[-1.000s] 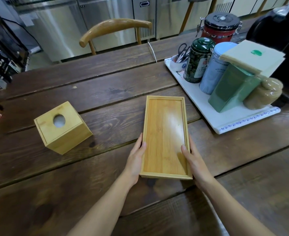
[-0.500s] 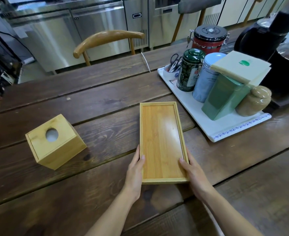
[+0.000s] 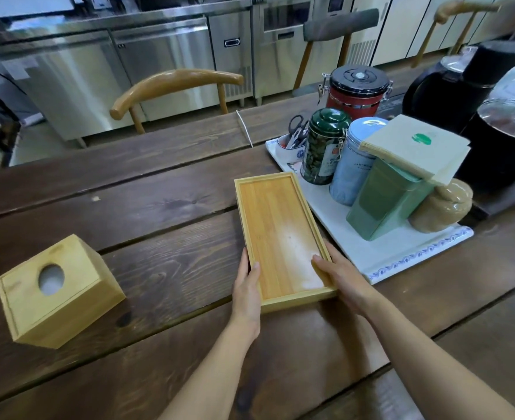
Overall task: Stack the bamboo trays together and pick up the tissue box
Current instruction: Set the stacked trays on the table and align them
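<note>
A long bamboo tray (image 3: 280,231) lies on the dark wooden table (image 3: 159,207), its far end angled slightly left. Only one tray shows from above; whether another lies beneath it I cannot tell. My left hand (image 3: 245,286) grips the tray's near left edge, thumb over the rim. My right hand (image 3: 342,275) holds the near right edge, thumb resting inside the tray. The bamboo tissue box (image 3: 56,291), a cube with a round hole on top, stands apart at the left, a hand's length from my left hand.
A white tray (image 3: 401,256) right of the bamboo tray carries a green tin, a blue tin, a green box with napkins, a beige jar and a cup with scissors. Black kettles (image 3: 492,140) stand far right. A wooden chair (image 3: 174,86) is behind the table.
The tray has shifted right and turned a little toward the white tray, its right edge now close to it. Both hands stayed on its near end, thumbs now over the rim.
</note>
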